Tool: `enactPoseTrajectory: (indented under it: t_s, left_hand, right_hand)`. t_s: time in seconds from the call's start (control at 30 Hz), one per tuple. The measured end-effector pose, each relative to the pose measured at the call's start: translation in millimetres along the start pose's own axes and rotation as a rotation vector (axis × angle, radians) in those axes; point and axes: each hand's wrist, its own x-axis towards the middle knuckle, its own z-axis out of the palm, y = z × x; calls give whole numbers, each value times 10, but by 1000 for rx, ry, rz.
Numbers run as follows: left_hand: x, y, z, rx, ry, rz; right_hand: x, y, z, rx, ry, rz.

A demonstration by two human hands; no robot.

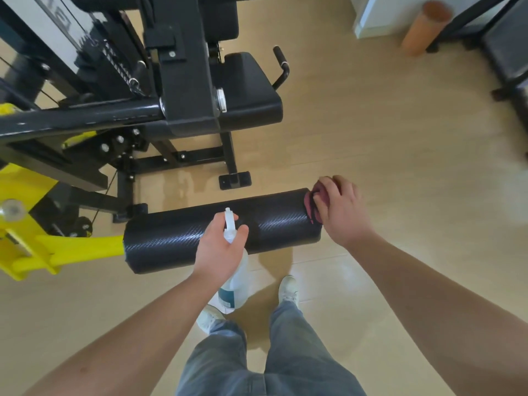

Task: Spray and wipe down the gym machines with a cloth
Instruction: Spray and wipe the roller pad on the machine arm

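A black roller pad [183, 238] of the gym machine lies across the middle of the view on a yellow arm [71, 248]. My left hand [218, 248] grips the neck of a clear spray bottle [237, 284], its white nozzle [229, 217] held over the pad's middle. My right hand [338, 211] holds a dark red cloth [311, 202] against the pad's right end. Most of the cloth is hidden under the hand.
The black machine frame and seat [251, 90] stand behind the pad, with a weight stack at the far left. An orange foam roller [425, 27] leans at the top right beside another black bench [505, 52]. My feet and legs [265, 338] stand on the light wooden floor.
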Motion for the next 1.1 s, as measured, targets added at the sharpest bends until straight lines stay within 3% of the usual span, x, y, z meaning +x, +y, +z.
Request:
enactPoseTrajectory:
  t_s: [0.17,0.43,0.87,1.1]
  left_hand:
    - [-46,-57,-66,0,0,-4]
    - [-75,-265,-248,-37,50,-24]
    - [-132,-347,-356,-116,67,-90]
    - [-211,-380,-370,-160,16,-132]
  right_hand:
    - [71,-475,112,93,-190,-101]
    - [95,-1033,387,-186,-236,-258]
    - [-202,-1039,299,-389,-286,-355]
    - [-510,-1032,236,-370,-328,-307]
